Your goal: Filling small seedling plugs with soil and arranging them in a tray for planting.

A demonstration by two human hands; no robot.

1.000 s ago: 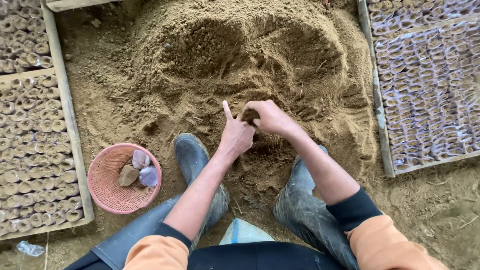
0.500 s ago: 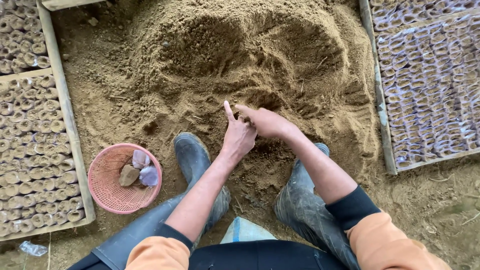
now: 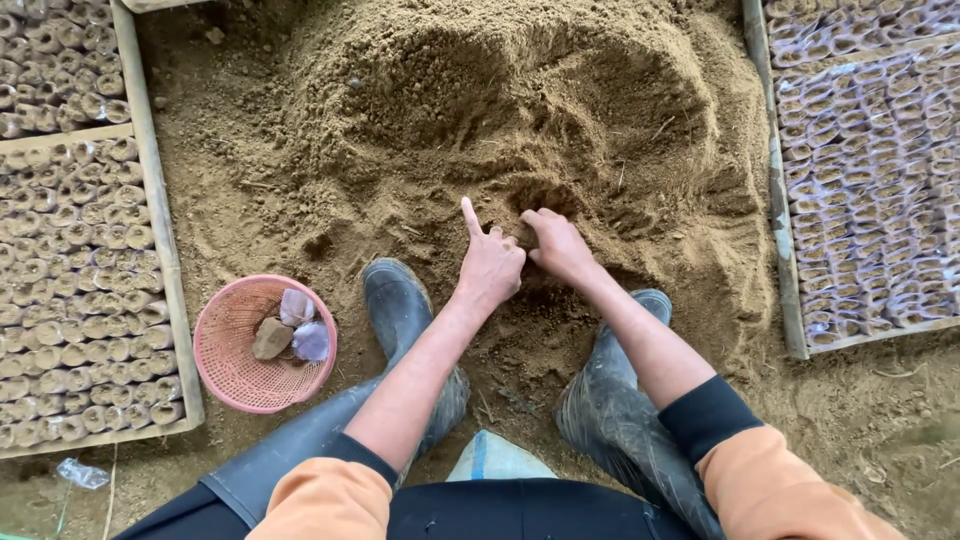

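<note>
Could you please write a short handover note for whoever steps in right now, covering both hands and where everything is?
Left hand: on the soil pile at its near edge, index finger raised; whether it holds anything cannot be told.
Right hand: fingers pressed into the soil right beside the left hand; grip hidden.
Things: pink basket with a few lumps sits on the ground left of the left boot. Trays of soil-filled tubes stand to the left; a tray of flat, unfilled-looking sleeves lies to the right.
Done: many tubes on the left are filled.
Left: the sleeves on the right appear still unfilled.
</note>
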